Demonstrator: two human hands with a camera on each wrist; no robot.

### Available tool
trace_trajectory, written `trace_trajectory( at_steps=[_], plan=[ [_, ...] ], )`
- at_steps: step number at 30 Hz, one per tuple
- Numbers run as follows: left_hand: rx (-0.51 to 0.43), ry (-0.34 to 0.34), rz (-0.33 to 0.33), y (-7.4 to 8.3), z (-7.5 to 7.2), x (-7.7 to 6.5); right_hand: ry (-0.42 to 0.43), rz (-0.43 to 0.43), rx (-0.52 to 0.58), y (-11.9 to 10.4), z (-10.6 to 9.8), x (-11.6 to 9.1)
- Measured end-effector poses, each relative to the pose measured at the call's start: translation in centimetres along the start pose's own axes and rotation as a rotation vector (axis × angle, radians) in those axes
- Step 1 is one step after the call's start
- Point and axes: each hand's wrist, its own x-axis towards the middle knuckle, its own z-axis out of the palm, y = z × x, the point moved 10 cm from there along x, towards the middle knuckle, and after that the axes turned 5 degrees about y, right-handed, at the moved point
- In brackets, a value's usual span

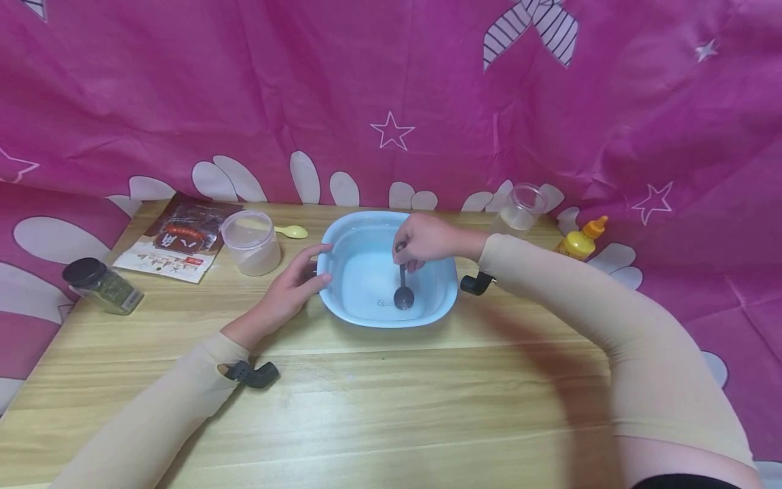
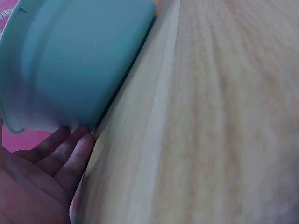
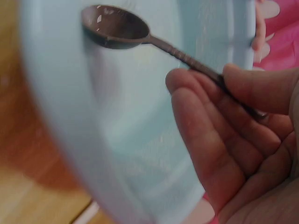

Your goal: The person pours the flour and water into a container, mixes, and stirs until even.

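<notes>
A light-blue plastic basin (image 1: 348,314) stands on the wooden table. My left hand (image 1: 296,285) holds its left side, thumb and forefinger at the rim; in the left wrist view more fingers (image 2: 77,154) touch the outer wall low down. Over the basin, my right hand (image 1: 421,239) pinches the handle of a dark, long-handled spoon (image 1: 403,297) between thumb and fingers. The right wrist view shows the spoon's round bowl (image 3: 117,28) with a wet-looking shine inside. Whether the basin contains liquid I cannot tell.
Left of the basin are a clear tub (image 1: 252,248) of pale contents, a yellow spoon (image 1: 293,231), a printed packet (image 1: 180,238) and a black-lidded jar (image 1: 104,285). At the back right stand a clear container (image 1: 519,210) and a yellow bottle (image 1: 579,242). A pink curtain (image 1: 342,88) hangs behind.
</notes>
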Motion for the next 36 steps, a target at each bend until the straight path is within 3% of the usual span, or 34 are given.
trace_trajectory(
  at_steps=[7, 13, 18, 23, 29, 32, 36],
  plan=[
    [-0.003, 0.000, -0.002, 0.0, -0.1, 0.0, 0.226, 0.000, -0.232, 0.4, -3.5, 0.2],
    [-0.010, -0.002, -0.004, 0.1, -0.1, -0.1, 0.329, -0.006, -0.177, -0.2, -3.9, 0.9],
    [-0.004, 0.002, -0.007, 0.0, -0.1, -0.1, 0.309, 0.020, -0.010, -0.8, -2.6, 1.6],
    [-0.007, 0.000, -0.004, 0.0, 0.0, -0.1, 0.193, 0.021, 0.156, -1.5, -0.5, 2.0],
    [0.002, -0.006, -0.009, -0.1, 0.0, 0.0, 0.035, 0.022, 0.168, -1.0, 0.8, 1.5],
    [0.014, 0.000, -0.015, -0.1, -0.1, 0.0, 0.055, 0.073, 0.106, 0.1, -0.1, 1.3],
    [0.023, 0.003, -0.017, -0.2, -0.2, 0.0, 0.182, 0.115, 0.038, 0.9, -2.1, 1.3]
  ],
)
